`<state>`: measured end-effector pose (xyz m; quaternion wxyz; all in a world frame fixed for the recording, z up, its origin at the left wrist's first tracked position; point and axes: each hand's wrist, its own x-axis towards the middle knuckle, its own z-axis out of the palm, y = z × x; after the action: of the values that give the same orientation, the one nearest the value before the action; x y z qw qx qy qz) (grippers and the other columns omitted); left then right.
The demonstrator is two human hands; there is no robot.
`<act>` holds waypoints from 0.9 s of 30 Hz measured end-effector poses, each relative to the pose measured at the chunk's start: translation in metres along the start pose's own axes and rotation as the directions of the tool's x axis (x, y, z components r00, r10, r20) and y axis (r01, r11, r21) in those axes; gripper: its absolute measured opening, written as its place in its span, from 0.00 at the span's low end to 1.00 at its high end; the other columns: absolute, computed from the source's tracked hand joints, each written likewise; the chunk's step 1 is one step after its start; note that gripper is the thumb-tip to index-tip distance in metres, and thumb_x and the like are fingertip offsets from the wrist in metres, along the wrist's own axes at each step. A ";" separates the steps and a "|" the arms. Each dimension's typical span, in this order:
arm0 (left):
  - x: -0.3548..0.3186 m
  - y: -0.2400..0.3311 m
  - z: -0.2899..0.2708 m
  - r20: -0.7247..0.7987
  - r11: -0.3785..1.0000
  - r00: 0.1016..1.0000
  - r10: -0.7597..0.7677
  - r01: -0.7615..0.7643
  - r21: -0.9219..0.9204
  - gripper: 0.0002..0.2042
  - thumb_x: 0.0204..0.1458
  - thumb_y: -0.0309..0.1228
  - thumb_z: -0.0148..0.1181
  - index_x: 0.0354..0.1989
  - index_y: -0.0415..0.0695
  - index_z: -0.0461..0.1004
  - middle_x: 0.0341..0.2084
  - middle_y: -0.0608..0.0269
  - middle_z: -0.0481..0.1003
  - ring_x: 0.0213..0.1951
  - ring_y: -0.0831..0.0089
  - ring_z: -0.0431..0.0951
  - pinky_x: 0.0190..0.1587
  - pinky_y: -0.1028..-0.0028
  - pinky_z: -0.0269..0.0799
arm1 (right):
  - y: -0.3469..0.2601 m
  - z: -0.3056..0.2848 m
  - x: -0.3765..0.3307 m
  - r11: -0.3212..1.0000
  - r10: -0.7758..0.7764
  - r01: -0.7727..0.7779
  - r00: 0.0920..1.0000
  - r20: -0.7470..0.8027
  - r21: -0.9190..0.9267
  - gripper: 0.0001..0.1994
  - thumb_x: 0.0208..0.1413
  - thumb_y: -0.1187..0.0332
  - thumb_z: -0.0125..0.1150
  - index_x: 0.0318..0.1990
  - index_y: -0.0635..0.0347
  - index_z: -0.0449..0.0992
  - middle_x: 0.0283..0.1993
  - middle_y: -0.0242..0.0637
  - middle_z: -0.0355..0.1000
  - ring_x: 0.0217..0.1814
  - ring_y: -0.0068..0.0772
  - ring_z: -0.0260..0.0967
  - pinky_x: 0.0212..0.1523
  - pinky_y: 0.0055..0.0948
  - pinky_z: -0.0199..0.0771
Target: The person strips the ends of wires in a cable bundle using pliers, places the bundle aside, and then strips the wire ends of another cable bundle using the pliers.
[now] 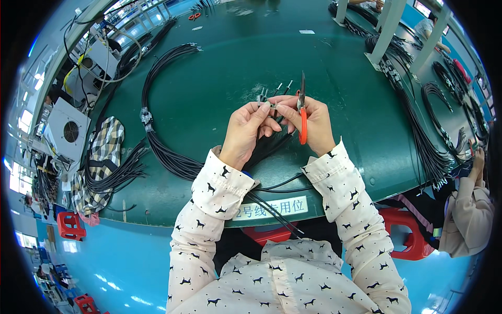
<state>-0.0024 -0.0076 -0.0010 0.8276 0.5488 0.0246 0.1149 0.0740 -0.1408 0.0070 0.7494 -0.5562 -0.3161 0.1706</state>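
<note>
I sit at a wide green worktable [235, 68] above a blue floor [136, 261], with grey machines [68, 131] off to my left. A long bundle of black cables [157, 146] loops across the table toward me. A checked cloth [107, 144] lies at the left edge. My left hand [246, 131] pinches the thin cable ends [267, 102]; my right hand [311, 123] is closed around orange-handled scissors [302, 112], blades up, just beside those ends.
</note>
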 end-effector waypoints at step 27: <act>-0.003 -0.001 0.006 -0.084 0.998 0.996 -0.002 0.007 0.059 0.10 0.52 0.34 0.51 0.31 0.37 0.68 0.15 0.67 0.70 0.15 0.83 0.67 0.17 0.87 0.57 | -0.006 -0.012 0.001 0.967 -0.027 0.062 0.990 0.142 -0.249 0.07 0.46 0.73 0.59 0.32 0.67 0.73 0.32 0.37 0.72 0.26 0.21 0.67 0.27 0.18 0.67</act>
<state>-0.0044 -0.0144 0.0007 0.8096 0.5676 0.0639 0.1352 0.0824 -0.1511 0.0104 0.6526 -0.6269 -0.3983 0.1500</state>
